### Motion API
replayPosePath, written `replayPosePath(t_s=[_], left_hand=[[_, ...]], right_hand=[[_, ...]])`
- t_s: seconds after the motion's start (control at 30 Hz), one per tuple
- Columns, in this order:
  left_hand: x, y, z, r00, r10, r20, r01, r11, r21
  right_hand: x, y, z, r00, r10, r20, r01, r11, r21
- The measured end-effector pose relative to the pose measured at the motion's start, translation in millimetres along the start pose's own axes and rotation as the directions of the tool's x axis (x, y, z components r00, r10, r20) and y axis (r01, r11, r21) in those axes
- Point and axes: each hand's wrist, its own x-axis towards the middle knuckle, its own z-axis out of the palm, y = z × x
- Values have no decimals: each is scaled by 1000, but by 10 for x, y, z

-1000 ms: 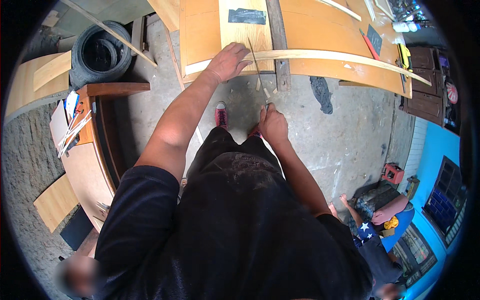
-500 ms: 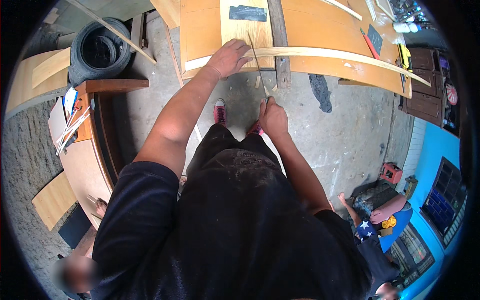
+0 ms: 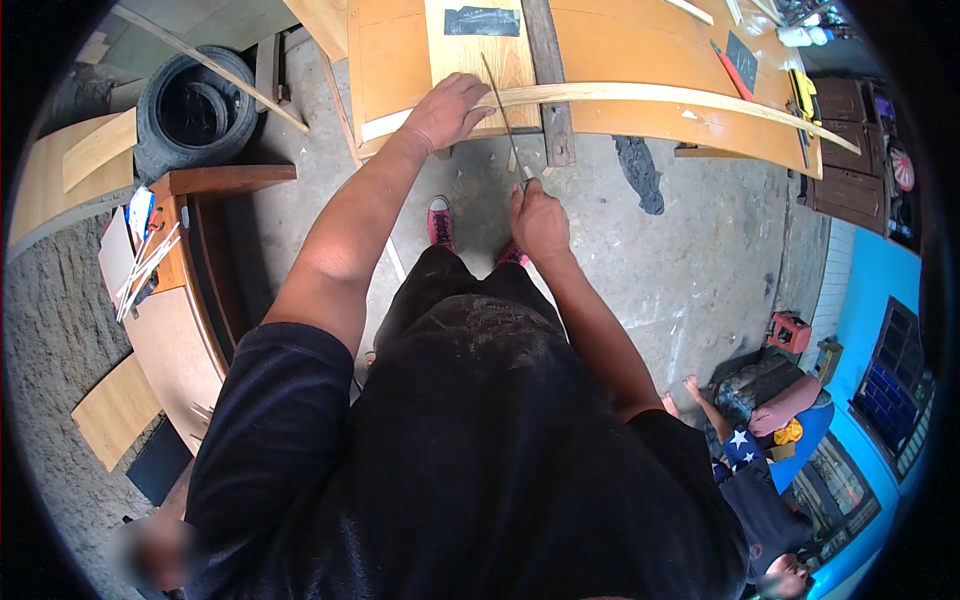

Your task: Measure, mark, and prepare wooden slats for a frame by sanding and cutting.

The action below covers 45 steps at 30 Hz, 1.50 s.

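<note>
A person in a dark T-shirt bears down on a pale wooden strip point(image 3: 630, 93) at the near edge of an orange-brown tabletop point(image 3: 640, 45), the strip lying crosswise from 9 toward 3 o'clock, its line bowed by the fisheye lens. The left hand point(image 3: 448, 108), the nearer of the two, rests on the strip close to its 9 o'clock end, fingers side by side across it and thumb toward the near edge; whether they squeeze or merely press cannot be told. The right hand point(image 3: 542, 220), out over the gap between table and body, has its fingers closed around the handle of a narrow, saw-like blade point(image 3: 506, 122), which points between 11 and 12 o'clock and crosses the strip just beside the left fingertips, on their 3 o'clock side; whether its edge touches the wood is too fine to make out. Beneath the crossing lies a yellow grained board point(image 3: 460, 58), its length toward 12 o'clock, with a dark plank point(image 3: 546, 60) along its 3 o'clock side. Wood scraps dot the concrete floor point(image 3: 690, 270) below the table, and a crumpled grey rag point(image 3: 638, 175) lies at 2 o'clock. Around the workshop, a black tyre point(image 3: 150, 120) stands at 10 o'clock, a red box point(image 3: 788, 332) sits near the blue wall at 3, and another person point(image 3: 755, 510) appears at 4.
</note>
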Motion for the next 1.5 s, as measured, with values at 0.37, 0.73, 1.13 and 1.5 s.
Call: replayPosePath(t_s=[0.37, 0.73, 1.13, 1.5], left_hand=[[-6, -7, -2, 1000, -3, 26, 3, 1000, 7], [-9, -14, 15, 1000, 25, -12, -25, 999, 24], [-22, -15, 17, 999, 32, -26, -31, 999, 22], [-16, -18, 14, 999, 30, -29, -29, 999, 28]], right_hand=[[-170, -4, 47, 995, 50, 81, -51, 999, 15], [-16, -77, -49, 999, 36, 26, -35, 999, -24], [-61, -121, -74, 997, 69, 34, -69, 998, -8], [-84, -68, 10, 996, 75, 52, -74, 997, -22]])
